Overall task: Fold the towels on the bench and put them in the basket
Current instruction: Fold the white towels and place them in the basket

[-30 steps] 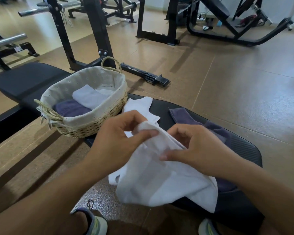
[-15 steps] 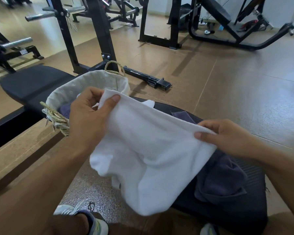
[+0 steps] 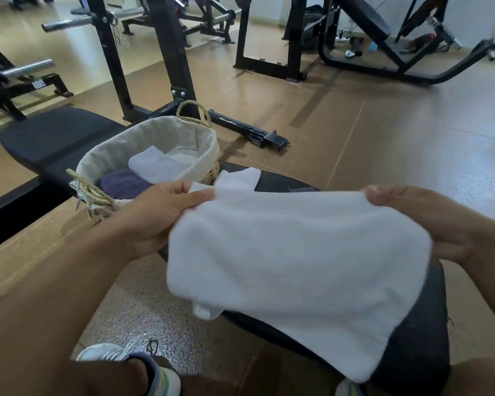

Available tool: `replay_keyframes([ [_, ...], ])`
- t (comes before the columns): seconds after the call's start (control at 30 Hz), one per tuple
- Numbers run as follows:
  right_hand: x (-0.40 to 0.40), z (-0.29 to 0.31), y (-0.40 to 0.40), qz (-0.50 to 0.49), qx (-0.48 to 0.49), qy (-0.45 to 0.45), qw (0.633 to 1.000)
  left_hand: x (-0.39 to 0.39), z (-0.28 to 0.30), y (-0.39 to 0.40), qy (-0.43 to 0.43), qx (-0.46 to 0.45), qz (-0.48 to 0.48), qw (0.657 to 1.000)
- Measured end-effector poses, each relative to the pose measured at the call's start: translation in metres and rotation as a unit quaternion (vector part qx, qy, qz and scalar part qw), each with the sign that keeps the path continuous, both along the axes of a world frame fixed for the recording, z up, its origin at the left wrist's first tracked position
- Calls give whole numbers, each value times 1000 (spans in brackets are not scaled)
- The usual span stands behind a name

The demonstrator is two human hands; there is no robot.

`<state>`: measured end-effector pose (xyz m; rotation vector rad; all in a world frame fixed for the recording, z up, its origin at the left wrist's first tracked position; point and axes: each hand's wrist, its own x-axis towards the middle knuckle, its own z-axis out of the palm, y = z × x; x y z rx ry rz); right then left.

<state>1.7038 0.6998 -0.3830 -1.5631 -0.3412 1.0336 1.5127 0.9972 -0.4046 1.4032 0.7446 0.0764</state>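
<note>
Pinching the white towel [image 3: 297,258] by its top corners, left hand [image 3: 155,218] at 9 o'clock, right hand [image 3: 420,221] at 3, holding it spread above the bench [image 3: 412,347], basket [image 3: 155,144] at 11 o'clock.

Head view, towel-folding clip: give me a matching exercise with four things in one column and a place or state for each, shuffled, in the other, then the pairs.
Things:
1. white towel
2. folded white towel
3. purple towel
4. basket

Places or states:
A. stands on the black bench
B. lies in the basket, at its nearer end
C. held spread between the left hand and the right hand
D. lies in the basket, beyond the purple one

Pairs: 1-C, 2-D, 3-B, 4-A
</note>
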Motion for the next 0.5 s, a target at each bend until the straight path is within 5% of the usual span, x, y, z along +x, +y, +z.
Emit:
replay_keyframes([
  [0.1, 2, -17, 11, -74, -68, -90, 991, 11, -14, -4, -37, 107, 93, 989],
  [0.37, -34, -8, 28, -99, -105, -364, 920, 8, -5, -37, -96, 186, 92, 974],
  [0.5, -70, 2, 40, 27, -4, -226, 974, 0, -2, -73, -130, 190, 50, 972],
])
